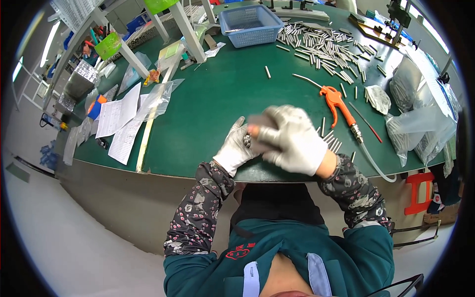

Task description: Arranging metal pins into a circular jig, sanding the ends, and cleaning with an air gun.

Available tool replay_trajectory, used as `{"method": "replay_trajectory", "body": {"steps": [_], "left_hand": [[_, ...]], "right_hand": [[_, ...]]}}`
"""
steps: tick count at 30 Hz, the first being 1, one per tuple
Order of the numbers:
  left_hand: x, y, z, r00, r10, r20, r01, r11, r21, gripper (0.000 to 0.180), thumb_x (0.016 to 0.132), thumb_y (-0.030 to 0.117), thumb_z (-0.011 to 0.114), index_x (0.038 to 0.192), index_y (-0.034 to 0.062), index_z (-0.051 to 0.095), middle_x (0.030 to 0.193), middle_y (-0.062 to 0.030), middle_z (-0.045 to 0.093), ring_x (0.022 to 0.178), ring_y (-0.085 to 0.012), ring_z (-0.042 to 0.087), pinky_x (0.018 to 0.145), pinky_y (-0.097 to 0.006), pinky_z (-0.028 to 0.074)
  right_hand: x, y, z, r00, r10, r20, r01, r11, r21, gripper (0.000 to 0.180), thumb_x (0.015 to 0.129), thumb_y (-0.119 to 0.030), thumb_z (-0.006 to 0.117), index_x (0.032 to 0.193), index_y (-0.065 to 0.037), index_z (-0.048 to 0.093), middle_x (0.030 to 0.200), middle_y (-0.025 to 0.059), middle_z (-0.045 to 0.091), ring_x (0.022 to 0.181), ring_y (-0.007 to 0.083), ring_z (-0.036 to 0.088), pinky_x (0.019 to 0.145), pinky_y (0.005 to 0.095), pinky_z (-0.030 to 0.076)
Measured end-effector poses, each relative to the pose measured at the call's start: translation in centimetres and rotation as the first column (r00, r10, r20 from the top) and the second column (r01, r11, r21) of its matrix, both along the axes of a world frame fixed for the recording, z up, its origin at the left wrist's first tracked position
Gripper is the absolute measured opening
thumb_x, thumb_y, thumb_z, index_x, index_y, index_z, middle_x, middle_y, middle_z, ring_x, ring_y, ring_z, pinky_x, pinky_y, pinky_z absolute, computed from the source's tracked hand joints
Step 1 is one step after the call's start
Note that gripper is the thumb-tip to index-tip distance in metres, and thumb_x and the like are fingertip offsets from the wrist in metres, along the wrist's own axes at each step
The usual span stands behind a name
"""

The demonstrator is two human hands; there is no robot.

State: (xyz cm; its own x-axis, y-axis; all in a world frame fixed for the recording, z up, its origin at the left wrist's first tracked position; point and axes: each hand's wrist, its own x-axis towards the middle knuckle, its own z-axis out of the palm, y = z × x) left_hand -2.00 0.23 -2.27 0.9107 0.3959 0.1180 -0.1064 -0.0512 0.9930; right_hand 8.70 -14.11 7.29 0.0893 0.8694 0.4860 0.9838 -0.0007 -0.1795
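Both my hands wear white gloves and meet above the near edge of the green table. My left hand (pixel 234 151) is closed around small shiny metal pieces (pixel 247 141), mostly hidden in the palm. Just over it, my right hand (pixel 299 143) grips a flat grey-brown piece (pixel 261 129), smeared by motion, so its kind cannot be made out. A bare fingertip shows through that glove. Several short metal rods (pixel 334 143) lie right behind my right wrist. An orange air blow gun (pixel 338 103) with a clear hose rests farther right.
A heap of metal rods (pixel 321 47) spreads at the back, beside a blue plastic basket (pixel 251 25). Paper sheets (pixel 118 116) and a clear plastic bag (pixel 161 99) lie left. Bagged parts (pixel 408 84), a crumpled white cloth (pixel 378 99) and a thin red-ended rod (pixel 366 123) are at right.
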Motion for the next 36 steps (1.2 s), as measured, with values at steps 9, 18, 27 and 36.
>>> {"method": "replay_trajectory", "body": {"steps": [9,18,27,36], "left_hand": [[0.4,-0.1,0.0,0.997,0.038,0.061,-0.023,0.974,-0.226,0.037,0.059,0.014,0.070,0.095,0.0086,0.058,0.093,-0.0037,0.060,0.102,-0.0205,0.053,0.108,-0.038,0.016],[0.0,0.8,1.5,0.993,-0.013,-0.113,0.066,0.875,0.480,0.041,0.054,0.005,0.074,0.091,0.0053,0.057,0.092,-0.0035,0.057,0.113,-0.0236,0.043,0.109,-0.038,0.009],[-0.1,-0.5,0.4,0.985,-0.071,0.156,0.085,0.992,-0.089,0.053,0.065,0.004,0.073,0.112,0.0058,0.049,0.099,-0.0024,0.059,0.093,-0.0112,0.056,0.089,-0.029,0.043],[-0.1,0.9,-0.4,0.985,0.163,0.059,-0.154,0.664,0.732,0.063,0.055,0.028,0.080,0.108,0.0076,0.054,0.104,-0.0059,0.059,0.104,-0.0188,0.053,0.108,-0.044,0.011]], "right_hand": [[0.6,0.8,-1.4,0.991,0.131,-0.002,-0.131,0.991,-0.002,0.048,0.064,-0.029,0.068,0.109,-0.018,0.060,0.106,0.0196,0.050,0.097,0.0342,0.048,0.083,0.0419,0.038],[3.6,0.4,-3.9,0.886,-0.350,0.305,0.342,0.936,0.082,0.049,0.066,-0.032,0.065,0.111,-0.015,0.057,0.109,0.0140,0.055,0.101,0.0282,0.049,0.086,0.0404,0.037],[-0.4,1.5,-4.0,0.819,-0.016,-0.574,-0.022,0.998,-0.059,0.036,0.068,-0.013,0.063,0.102,-0.004,0.055,0.078,0.0165,0.060,0.075,0.0332,0.058,0.069,0.0391,0.047],[-0.2,2.4,-5.2,0.773,-0.102,-0.626,0.032,0.992,-0.122,0.037,0.067,-0.013,0.067,0.101,-0.003,0.056,0.081,0.0142,0.061,0.075,0.0258,0.062,0.070,0.0316,0.049]]}}
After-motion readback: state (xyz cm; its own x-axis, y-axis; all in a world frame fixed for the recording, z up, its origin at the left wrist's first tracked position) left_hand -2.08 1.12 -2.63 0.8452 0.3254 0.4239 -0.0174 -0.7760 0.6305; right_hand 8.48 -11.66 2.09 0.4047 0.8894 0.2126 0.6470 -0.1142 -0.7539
